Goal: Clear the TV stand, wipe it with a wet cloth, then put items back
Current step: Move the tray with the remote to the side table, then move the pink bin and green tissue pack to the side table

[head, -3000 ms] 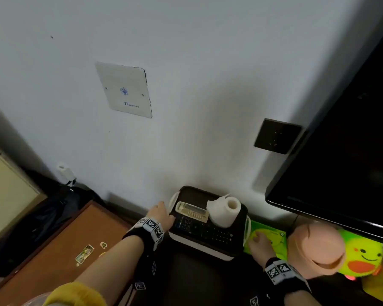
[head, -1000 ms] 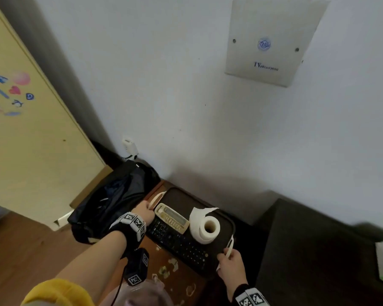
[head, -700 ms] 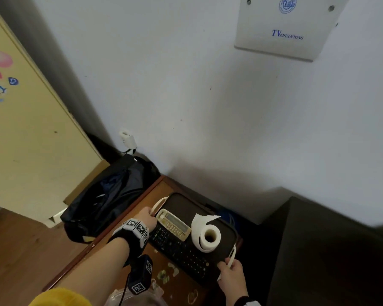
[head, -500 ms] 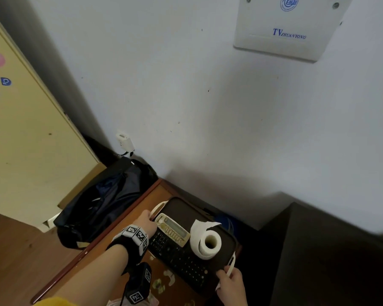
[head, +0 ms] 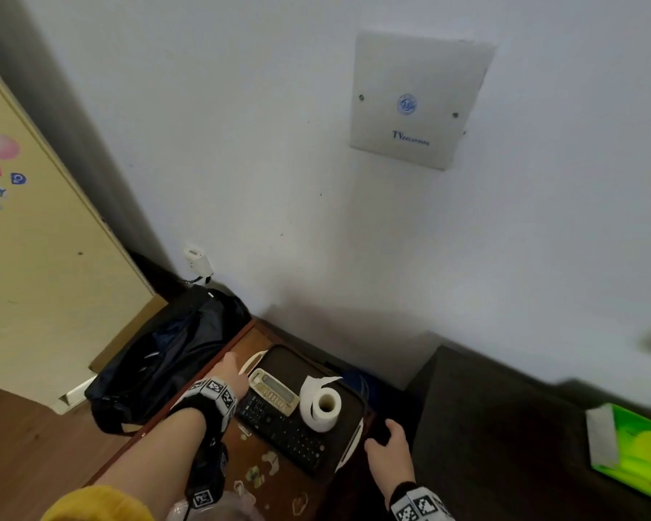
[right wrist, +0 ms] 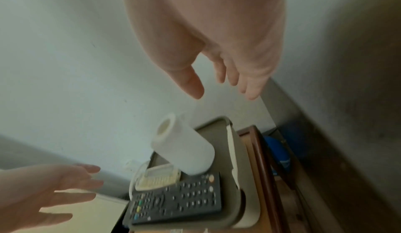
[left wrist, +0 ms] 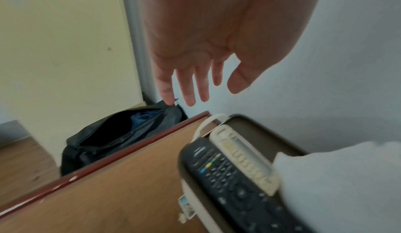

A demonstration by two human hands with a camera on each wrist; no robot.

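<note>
A dark tray (head: 286, 361) with white handles rests on a low brown side table (head: 241, 344). On it lie a black remote (head: 282, 430), a cream remote (head: 275, 391) and a white paper roll (head: 322, 406). My left hand (head: 232, 370) hovers just left of the tray's left handle (left wrist: 204, 125), fingers (left wrist: 190, 89) straight and empty. My right hand (head: 388, 445) hangs off the tray's right handle (right wrist: 233, 154), fingers (right wrist: 249, 85) relaxed, holding nothing. The dark TV stand (head: 504, 426) spreads to the right.
A black bag (head: 158, 359) slumps on the floor left of the side table. A green tissue box (head: 636, 449) sits on the stand at far right. Stickers (head: 258, 471) dot the table near me. A cream door (head: 34, 257) stands left; white wall behind.
Both hands carried the tray from the TV stand to the side table, set it down, and have let go of its handles, drawing slightly away.
</note>
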